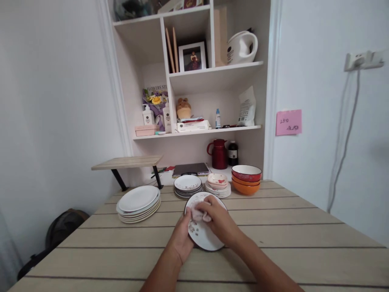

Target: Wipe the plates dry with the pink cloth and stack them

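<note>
A white plate with a dark rim and a brown floral pattern is held tilted above the table, its face toward me. My left hand grips the plate's left edge, with the thumb on its face and the other fingers out of sight beneath. In my right hand is a bunched pale pink cloth, pressed on the upper left part of the plate's face. Just behind stands a stack of similar dark-rimmed plates.
White plates are stacked at the left. Small heart-patterned dishes sit on little plates, beside red and orange bowls at the right. Behind are a laptop-like dark slab, a red jug and a low wooden stand.
</note>
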Demonstrator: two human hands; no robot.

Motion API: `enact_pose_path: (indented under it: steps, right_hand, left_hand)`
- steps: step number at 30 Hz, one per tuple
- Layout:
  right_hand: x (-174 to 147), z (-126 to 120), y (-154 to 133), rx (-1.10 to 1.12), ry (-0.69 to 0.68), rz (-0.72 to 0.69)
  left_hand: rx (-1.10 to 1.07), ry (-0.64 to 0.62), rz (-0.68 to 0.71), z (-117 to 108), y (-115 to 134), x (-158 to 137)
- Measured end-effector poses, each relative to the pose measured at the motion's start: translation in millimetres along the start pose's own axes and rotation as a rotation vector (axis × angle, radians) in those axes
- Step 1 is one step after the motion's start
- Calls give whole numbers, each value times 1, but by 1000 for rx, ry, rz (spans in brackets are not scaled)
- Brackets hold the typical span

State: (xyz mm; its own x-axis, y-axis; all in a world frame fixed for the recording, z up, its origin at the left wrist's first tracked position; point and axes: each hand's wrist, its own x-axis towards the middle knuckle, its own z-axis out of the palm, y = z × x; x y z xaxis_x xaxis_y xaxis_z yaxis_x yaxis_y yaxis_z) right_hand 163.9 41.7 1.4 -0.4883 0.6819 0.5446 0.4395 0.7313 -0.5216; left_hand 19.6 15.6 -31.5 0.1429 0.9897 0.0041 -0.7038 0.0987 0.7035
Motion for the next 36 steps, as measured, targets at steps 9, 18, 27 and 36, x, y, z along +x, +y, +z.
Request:
enact_pose_path:
  steps: [9, 18, 27, 36]
  right_hand:
    - [-17, -21, 11, -144, -157, 85]
    - [8, -11, 5, -139, 116, 143]
    - [-11, -37, 24, -215, -83, 257]
    - [-4, -12, 7, 26, -62, 20]
  left_hand:
    - [84, -8, -23, 5, -2, -4]
    - [169, -71, -76, 10, -2, -5]
    - [212, -38, -71, 11, -2, -9]
    - [163, -43, -27, 12, -1, -7]
